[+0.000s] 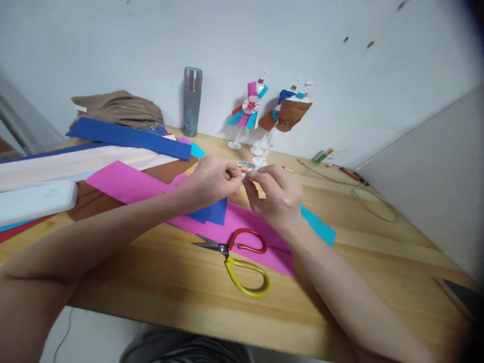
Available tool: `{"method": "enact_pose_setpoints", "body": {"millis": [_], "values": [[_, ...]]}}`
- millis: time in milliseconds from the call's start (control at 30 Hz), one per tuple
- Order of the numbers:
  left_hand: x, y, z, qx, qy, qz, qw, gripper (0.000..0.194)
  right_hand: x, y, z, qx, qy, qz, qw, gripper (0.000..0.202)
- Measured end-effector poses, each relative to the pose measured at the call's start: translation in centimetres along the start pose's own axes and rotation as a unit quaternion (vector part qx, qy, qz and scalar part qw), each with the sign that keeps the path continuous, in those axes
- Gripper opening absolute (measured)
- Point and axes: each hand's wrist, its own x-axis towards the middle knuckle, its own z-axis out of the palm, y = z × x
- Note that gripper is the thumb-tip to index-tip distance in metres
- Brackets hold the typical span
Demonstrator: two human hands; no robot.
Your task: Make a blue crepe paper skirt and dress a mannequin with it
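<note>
My left hand [214,176] is closed, its fingertips meeting those of my right hand [276,191] above the table. Between them shows a small clear ring that looks like a roll of tape [246,165], partly hidden by the fingers. My right thumb and forefinger pinch at its near edge. Below the hands lie a long pink strip [264,234] and small blue pieces [218,212], which look like fabric or crepe paper. Nearer to me, scissors [223,248] with one red and one yellow handle lie with blades slightly apart. A teal strip [319,225] pokes out past my right wrist.
Small dressed mannequin stands [247,108] and a grey flask [192,103] are along the wall. Blue strips [128,137], pale strips, a white case [38,201] and brown cloth [117,108] crowd the left. A cable [372,204] and a red-handled tool [350,174] lie right.
</note>
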Motion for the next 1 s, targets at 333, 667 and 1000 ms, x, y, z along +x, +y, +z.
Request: {"method": "enact_pose_setpoints", "body": {"millis": [333, 667, 1000], "values": [[0.0, -0.6, 0.2, 0.059, 0.025, 0.075, 0.995, 0.014, 1.0, 0.6, -0.6, 0.177, -0.043, 0.219, 0.959, 0.015], [2.2, -0.7, -2.9, -0.372, -0.009, -0.103, 0.922, 0.015, -0.6, 8.7, 0.2, 0.333, 0.115, 0.635, 0.687, 0.021], [2.2, 0.3, -4.1, -0.557, 0.12, -0.135, 0.811, 0.024, -2.0, 8.9, 1.8, 0.353, 0.062, 0.728, 0.585, 0.02]]}}
